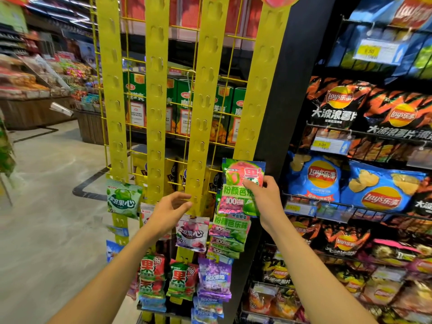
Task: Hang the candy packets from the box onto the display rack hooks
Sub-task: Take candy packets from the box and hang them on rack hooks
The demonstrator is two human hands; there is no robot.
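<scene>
Right hand (261, 197) gripping candy packet (243, 174)

Yellow hook strips (156, 118) bearing candy packets (123, 198)

Right hand (261, 195) pinches candy packet (243, 175), seemingly beside yellow strip (251, 127)

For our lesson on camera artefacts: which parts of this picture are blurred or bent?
Head view: the shop aisle at far left is smeared; the yellow hanging strips lean and bow from wide-angle distortion; the candy packet in the right hand stays sharp.
</scene>
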